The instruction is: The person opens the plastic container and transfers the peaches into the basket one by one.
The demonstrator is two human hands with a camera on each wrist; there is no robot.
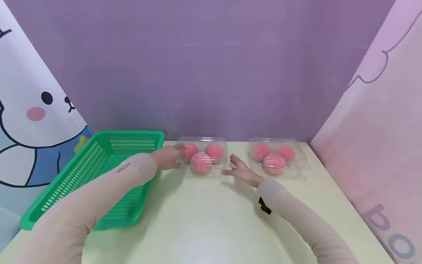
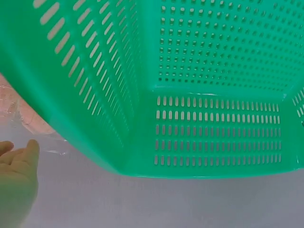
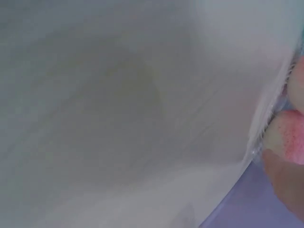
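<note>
1. Take the left clear box (image 1: 217,167) as the dial's centre, with twelve o'clock at the far side: a panel printed with a cartoon figure (image 1: 19,121) stands between nine and ten.
2. A green basket (image 1: 138,134) with slotted sides sits on the pale table (image 1: 204,220) between eight and nine o'clock. The left sleeve (image 1: 99,194), light in colour with small dark lettering, crosses above it.
3. The left hand (image 1: 168,157) is at nine o'clock, by the basket's far right corner. Its fingers reach nearly straight toward the box, the thumb spread apart from them. Whether the fingertips touch the box I cannot tell. The left wrist view puts this hand at eight o'clock, outside the basket.
4. The left clear box rests on the table between the two hands. Inside it, three pink, peach-like balls (image 1: 201,163) lie at ten, two and six o'clock. A purple backdrop (image 1: 214,73) hangs at twelve.
5. The right hand (image 1: 242,172) is between three and four o'clock, beside the box's right edge. Thumb and fingers are apart, pointing at the box; contact is unclear. The right sleeve (image 1: 303,220) comes in from four o'clock, a small black piece (image 1: 265,207) at its underside.
6. The right clear box (image 1: 298,163) sits at three o'clock, holding three more pink balls (image 1: 274,164).
7. A pink panel (image 1: 372,146) stands farthest right, also at three.
</note>
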